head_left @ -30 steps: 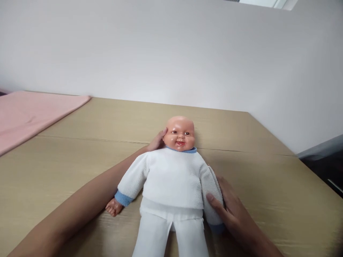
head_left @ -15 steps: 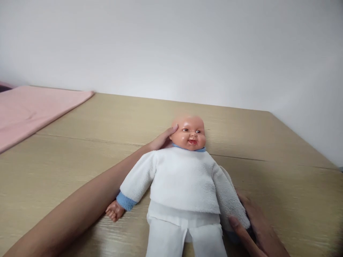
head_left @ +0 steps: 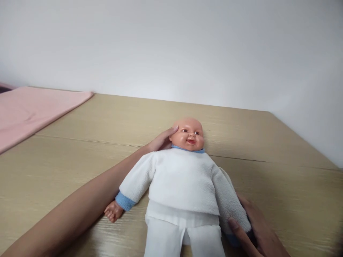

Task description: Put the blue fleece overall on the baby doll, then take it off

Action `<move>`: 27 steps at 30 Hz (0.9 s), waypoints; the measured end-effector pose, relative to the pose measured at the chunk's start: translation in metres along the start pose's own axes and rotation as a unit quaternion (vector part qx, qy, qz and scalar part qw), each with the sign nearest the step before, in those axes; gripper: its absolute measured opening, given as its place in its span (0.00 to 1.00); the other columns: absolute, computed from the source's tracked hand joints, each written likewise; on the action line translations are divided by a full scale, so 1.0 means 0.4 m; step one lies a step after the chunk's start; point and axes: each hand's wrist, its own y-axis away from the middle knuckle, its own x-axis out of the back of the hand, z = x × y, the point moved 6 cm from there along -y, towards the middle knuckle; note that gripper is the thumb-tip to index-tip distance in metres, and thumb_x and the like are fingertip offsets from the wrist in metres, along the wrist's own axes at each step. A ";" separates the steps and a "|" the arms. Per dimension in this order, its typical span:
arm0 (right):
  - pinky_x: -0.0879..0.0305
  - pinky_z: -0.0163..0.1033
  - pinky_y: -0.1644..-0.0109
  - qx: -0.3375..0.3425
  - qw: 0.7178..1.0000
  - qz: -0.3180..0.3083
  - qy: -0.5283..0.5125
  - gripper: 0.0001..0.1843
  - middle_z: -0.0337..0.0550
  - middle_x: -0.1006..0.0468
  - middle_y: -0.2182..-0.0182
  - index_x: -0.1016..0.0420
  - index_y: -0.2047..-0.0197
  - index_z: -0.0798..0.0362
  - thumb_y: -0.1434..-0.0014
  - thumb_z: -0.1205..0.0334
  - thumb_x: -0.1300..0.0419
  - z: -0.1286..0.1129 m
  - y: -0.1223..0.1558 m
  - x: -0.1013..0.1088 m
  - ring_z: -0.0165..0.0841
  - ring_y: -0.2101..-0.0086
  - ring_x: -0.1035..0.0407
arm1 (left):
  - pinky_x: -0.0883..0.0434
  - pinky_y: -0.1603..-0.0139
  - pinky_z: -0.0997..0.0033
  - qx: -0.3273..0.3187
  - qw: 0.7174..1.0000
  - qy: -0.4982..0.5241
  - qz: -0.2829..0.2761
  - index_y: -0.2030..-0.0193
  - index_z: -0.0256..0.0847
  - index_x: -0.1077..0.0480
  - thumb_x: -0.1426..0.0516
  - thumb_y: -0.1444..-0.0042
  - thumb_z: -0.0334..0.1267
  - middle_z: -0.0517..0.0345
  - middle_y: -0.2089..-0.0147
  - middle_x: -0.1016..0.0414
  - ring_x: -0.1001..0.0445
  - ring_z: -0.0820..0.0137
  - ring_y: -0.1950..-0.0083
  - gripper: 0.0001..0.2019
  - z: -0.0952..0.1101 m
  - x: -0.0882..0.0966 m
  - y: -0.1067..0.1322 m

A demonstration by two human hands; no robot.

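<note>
A plain white wall (head_left: 171, 46) backs a light wooden table (head_left: 80, 157), a pink cloth (head_left: 29, 110) spread at its left.

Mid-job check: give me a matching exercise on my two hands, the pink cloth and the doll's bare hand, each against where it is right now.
Things:
1. left hand
2. right hand
3. pink cloth
4. doll's bare hand

Places:
A. lying flat at the far left
B. against the side of the doll's head
C. gripping the end of the white sleeve
D. resting on the table beside the blue cuff

Pairs: 1-B, 2-C, 3-A, 4-D
</note>
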 end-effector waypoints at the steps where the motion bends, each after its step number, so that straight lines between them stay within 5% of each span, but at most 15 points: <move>1: 0.18 0.63 0.36 0.000 1.000 0.000 -0.005 0.29 0.48 0.16 0.36 0.24 0.29 0.37 0.29 0.40 0.39 -0.003 0.000 0.000 0.61 0.38 0.20 | 0.35 0.17 0.41 -0.008 1.000 -0.003 0.010 0.36 0.31 0.18 0.36 0.28 0.57 0.35 0.33 0.17 0.23 0.41 0.26 0.29 0.002 0.001 -0.001; 11: 0.20 0.61 0.32 0.017 0.999 -0.021 0.025 0.29 0.53 0.18 0.34 0.30 0.25 0.39 0.25 0.42 0.42 -0.005 0.001 -0.001 0.57 0.38 0.20 | 0.32 0.20 0.47 -0.083 0.993 -0.021 0.083 0.37 0.35 0.19 0.30 0.33 0.51 0.38 0.35 0.15 0.21 0.45 0.28 0.25 0.023 0.000 0.000; 18: 0.12 0.53 0.44 0.103 0.993 0.020 0.056 0.27 0.46 0.14 0.38 0.30 0.27 0.36 0.25 0.46 0.41 -0.031 -0.012 0.007 0.51 0.43 0.15 | 0.29 0.25 0.48 -0.122 0.984 -0.065 0.115 0.41 0.39 0.19 0.29 0.35 0.51 0.43 0.37 0.15 0.19 0.47 0.32 0.23 0.031 0.013 -0.004; 27: 0.10 0.54 0.46 0.117 0.990 0.031 0.067 0.27 0.45 0.13 0.38 0.29 0.26 0.36 0.26 0.47 0.40 -0.026 -0.010 0.007 0.52 0.44 0.14 | 0.28 0.27 0.47 -0.112 0.984 -0.066 0.121 0.43 0.40 0.19 0.29 0.36 0.53 0.44 0.39 0.14 0.20 0.46 0.32 0.22 0.027 0.023 -0.007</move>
